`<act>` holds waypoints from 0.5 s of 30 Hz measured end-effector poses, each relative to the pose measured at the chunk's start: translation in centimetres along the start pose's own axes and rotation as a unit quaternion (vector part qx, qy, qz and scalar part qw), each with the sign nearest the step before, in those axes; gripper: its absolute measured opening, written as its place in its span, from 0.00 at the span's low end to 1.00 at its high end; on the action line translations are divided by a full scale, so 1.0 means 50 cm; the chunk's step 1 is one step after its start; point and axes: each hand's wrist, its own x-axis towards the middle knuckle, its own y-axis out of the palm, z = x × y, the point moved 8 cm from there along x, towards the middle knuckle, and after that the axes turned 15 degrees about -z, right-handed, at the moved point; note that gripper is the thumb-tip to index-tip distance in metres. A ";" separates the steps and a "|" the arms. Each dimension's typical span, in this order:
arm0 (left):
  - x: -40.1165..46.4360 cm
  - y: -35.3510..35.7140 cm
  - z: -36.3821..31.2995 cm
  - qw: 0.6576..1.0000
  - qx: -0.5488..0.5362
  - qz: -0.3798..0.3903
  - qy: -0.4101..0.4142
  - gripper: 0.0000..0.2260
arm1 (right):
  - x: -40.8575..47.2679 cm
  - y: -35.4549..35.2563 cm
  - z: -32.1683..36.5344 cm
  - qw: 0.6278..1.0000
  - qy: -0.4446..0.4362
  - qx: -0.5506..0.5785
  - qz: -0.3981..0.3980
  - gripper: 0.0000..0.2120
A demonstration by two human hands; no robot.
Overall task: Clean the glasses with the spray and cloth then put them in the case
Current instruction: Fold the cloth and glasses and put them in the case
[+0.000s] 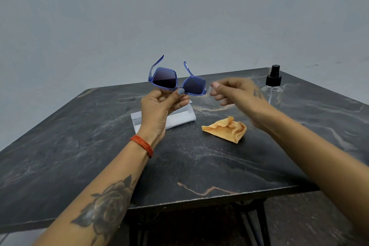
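My left hand (159,106) holds blue-framed glasses (175,81) with dark lenses up above the table, thumb on the bridge and fingers curled behind the frame; both temple arms stick upward, unfolded. My right hand (235,92) hovers just right of the glasses, blurred, fingers loosely curled, holding nothing. An orange cloth (227,129) lies crumpled on the table below my right hand. A clear spray bottle (273,81) with a black pump top stands at the far right. The white case (179,118) lies behind my left hand, partly hidden by it.
A dark marbled table (189,166) carries everything; its near edge runs across the lower middle, with black legs underneath. A plain grey wall stands behind. I wear a red thread band on my left wrist.
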 end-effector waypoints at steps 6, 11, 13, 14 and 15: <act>-0.004 0.011 0.009 0.999 0.010 0.029 -0.016 0.02 | 0.005 0.040 -0.030 0.976 0.137 0.169 -0.005 0.08; -0.008 0.016 0.019 0.997 0.038 0.062 -0.020 0.07 | 0.001 0.025 -0.047 0.966 0.149 0.204 -0.058 0.09; -0.009 0.021 0.012 0.997 0.022 0.068 -0.020 0.12 | 0.004 0.013 -0.047 0.965 0.137 0.206 -0.082 0.10; -0.008 0.021 0.007 0.998 0.010 0.063 -0.021 0.15 | 0.006 0.007 -0.048 0.965 0.131 0.206 -0.093 0.11; -0.006 0.018 0.003 0.998 0.003 0.052 -0.024 0.17 | 0.006 0.001 -0.047 0.966 0.123 0.204 -0.099 0.11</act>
